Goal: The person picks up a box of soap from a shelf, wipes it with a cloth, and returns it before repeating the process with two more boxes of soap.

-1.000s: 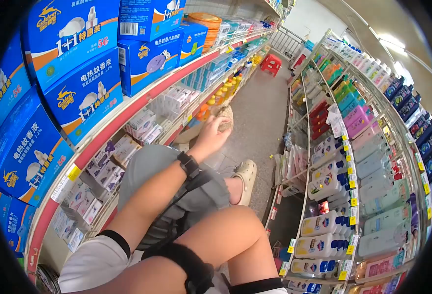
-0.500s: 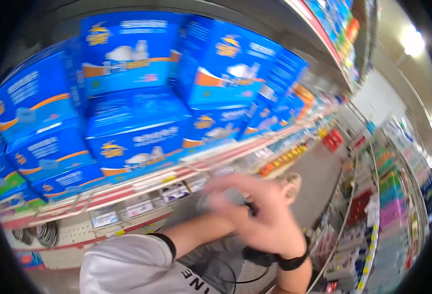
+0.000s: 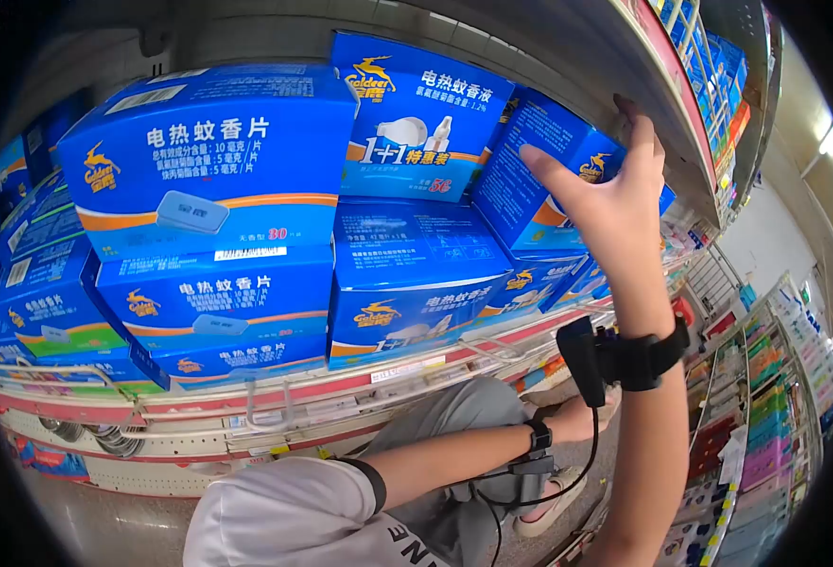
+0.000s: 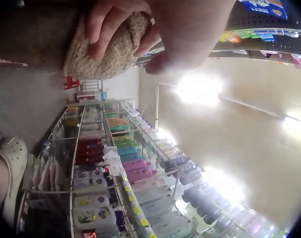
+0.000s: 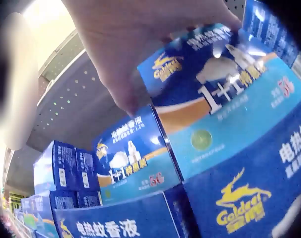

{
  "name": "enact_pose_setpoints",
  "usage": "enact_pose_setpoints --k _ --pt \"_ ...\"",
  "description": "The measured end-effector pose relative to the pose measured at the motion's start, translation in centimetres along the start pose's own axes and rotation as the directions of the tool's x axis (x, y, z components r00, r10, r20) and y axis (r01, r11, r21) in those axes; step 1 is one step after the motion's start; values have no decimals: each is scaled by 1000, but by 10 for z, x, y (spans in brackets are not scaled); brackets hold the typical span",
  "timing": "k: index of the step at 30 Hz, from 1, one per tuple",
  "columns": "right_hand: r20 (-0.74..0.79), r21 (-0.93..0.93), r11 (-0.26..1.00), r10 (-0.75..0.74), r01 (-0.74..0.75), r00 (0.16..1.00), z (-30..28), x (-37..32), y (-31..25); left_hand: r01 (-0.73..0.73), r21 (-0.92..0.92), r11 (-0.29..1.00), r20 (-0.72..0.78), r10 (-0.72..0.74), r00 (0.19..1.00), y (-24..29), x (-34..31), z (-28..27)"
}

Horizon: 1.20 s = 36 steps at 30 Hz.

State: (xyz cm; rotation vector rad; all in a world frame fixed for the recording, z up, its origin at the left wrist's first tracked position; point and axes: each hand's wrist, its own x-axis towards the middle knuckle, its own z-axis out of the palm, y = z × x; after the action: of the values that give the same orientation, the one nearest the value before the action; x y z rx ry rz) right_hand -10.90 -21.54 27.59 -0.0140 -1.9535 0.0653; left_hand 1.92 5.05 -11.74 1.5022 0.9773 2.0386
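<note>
In the head view my right hand reaches up with thumb and fingers spread across a blue Goldeer mosquito-repellent box. The right wrist view has the thumb at the left edge of this box, with the fingertips partly hidden along its top edge. Another blue box stands beside it. My left hand is low by the knee. In the left wrist view its loosely bent fingers lie against a beige, rough-textured thing, whose kind I cannot tell.
Blue boxes are stacked two or three high along the shelf. A red-edged upper shelf hangs close over the right hand. Wire hooks stick out at the shelf front. Across the aisle stand bottles. A cable hangs from the right wrist.
My right hand has risen from in front of the body to the box on the shelf. The head view has turned left toward the blue boxes. My left hand stays low.
</note>
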Motion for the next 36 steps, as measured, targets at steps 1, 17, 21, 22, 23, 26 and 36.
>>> enact_pose_setpoints --k 1,17,21,22,23,26,36 --pt "-26 -20 999 40 -41 999 2 -3 2 62 -261 963 -20 -70 997 -53 2 19" --pt "-15 -39 999 -1 1 1000 -42 -71 0 -86 203 975 62 75 995 152 -6 -38" --pt "47 -165 986 6 2 999 -76 -94 -1 -95 175 980 39 90 995 165 -1 -47" --pt "30 -168 985 53 -48 998 -82 -97 2 -103 175 979 25 100 995 170 -1 -48" --pt "18 -175 983 68 -64 997 -88 -97 8 -114 175 978 14 113 993 176 0 -50" --pt "-21 -143 982 119 -121 993 -100 -96 27 -110 280 954 26 107 994 142 0 -44" --pt "-73 -182 981 -87 73 994 -137 -32 46 147 367 918 110 -200 974 153 -9 -51"
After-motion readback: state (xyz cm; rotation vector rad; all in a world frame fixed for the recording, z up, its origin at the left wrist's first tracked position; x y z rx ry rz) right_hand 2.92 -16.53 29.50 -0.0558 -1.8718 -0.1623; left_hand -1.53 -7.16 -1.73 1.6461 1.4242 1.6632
